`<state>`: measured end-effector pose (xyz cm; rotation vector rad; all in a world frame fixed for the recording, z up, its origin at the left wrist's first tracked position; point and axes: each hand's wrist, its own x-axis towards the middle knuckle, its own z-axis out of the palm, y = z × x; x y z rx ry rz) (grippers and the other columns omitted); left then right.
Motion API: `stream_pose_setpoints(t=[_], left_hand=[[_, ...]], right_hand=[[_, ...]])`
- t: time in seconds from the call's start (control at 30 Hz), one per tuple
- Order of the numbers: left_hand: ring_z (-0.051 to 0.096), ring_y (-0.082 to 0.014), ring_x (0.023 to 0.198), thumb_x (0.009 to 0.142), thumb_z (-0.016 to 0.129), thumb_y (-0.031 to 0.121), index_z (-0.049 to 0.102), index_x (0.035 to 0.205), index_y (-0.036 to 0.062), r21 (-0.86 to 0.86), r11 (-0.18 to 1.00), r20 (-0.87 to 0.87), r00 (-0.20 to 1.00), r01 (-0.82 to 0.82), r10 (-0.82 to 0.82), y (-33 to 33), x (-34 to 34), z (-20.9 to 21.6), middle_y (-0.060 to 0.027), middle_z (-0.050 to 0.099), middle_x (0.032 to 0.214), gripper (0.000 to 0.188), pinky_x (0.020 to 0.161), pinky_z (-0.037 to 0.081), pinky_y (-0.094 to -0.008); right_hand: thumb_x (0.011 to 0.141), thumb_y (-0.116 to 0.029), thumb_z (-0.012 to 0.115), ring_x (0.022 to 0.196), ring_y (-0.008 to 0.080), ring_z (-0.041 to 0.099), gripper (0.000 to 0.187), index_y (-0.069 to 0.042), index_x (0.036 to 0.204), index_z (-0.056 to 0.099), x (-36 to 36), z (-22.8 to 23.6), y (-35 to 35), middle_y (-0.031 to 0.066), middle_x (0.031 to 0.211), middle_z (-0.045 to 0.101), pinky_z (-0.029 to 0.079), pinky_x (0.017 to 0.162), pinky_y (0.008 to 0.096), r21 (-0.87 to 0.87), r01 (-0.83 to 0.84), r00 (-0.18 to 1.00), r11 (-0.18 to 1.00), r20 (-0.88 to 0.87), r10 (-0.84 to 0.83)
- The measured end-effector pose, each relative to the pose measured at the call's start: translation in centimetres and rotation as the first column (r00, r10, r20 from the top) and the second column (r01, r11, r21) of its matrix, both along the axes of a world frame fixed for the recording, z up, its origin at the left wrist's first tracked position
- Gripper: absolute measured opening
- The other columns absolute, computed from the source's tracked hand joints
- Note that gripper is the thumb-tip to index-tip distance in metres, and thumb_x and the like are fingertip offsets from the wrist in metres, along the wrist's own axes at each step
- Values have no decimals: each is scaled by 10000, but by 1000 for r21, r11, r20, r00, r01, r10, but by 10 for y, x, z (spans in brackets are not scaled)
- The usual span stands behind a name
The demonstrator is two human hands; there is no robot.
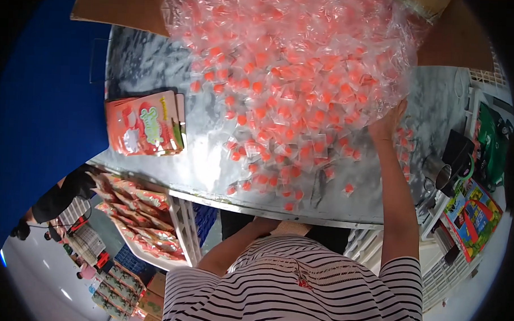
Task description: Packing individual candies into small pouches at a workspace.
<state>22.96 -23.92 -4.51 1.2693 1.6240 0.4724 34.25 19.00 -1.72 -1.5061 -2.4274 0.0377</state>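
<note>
The wrapped pieces (270,110), orange-red in clear film, spread from the upper centre of the frame toward the tabletop (351,212) edge below. Most lie in a dense heap at the mouth of a clear bag (405,58); single pieces lie apart near the lower centre.

The right grip (389,121) is right of centre, touching the lower right edge of the bag. The heap lies directly left of this grip; a narrow strip of pieces lies to its right. Plastic and the angle obscure the fingers; whether they are closed on the bag cannot be determined.

The left grip (268,224) is at lower centre, at the near tabletop edge, below the pieces and apart from them. It is mostly hidden; its state cannot be determined.

Carton (123,11) flaps flank the bag. Stacked red pouches (139,125) lie at centre left. A metal cup (436,172) is at right.
</note>
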Motion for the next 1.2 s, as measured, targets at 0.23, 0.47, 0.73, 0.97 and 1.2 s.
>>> stream_pose_setpoints(t=[0.23,0.47,0.73,0.97,1.2], left_hand=[[466,-281,1226,930,532,291,501,1319,105,-158,984,379,915,-83,138,43,-9,-19,-117,477,1370,432,1029,367,-430],[472,-281,1220,929,535,283,504,1314,103,-143,987,269,957,-75,111,47,-31,-27,-115,487,1360,426,1028,370,-429],[479,-281,1213,928,539,275,507,1308,101,-80,997,92,996,-13,20,40,-54,-25,-114,498,1348,420,1027,373,-428],[484,-282,1207,926,542,268,510,1303,99,-12,999,-106,994,35,-36,47,-68,-27,-112,508,1338,414,1027,375,-426],[490,-282,1201,925,545,261,513,1298,97,76,994,-296,954,80,-54,52,-72,-27,-111,518,1328,409,1026,378,-425]], right_hand=[[727,-376,707,1362,403,249,771,-51,1368,427,28,-34,11,209,1445,325,191,1135,523,-155,-11,985,988,-172,-15],[725,-387,712,1312,398,304,721,-80,1333,476,26,-26,10,198,1407,386,234,1098,503,98,-161,985,982,75,154],[794,-386,667,1356,376,254,748,-71,1407,376,23,-32,11,187,1448,330,230,1108,480,-157,23,973,987,-222,-58],[805,-325,667,1316,392,324,627,-39,1331,481,4,-10,10,187,1433,398,256,1093,494,176,-87,991,981,119,67],[869,-314,592,1292,409,392,619,27,1358,428,32,-29,35,233,1379,442,303,1081,471,69,-102,946,992,-300,118]])
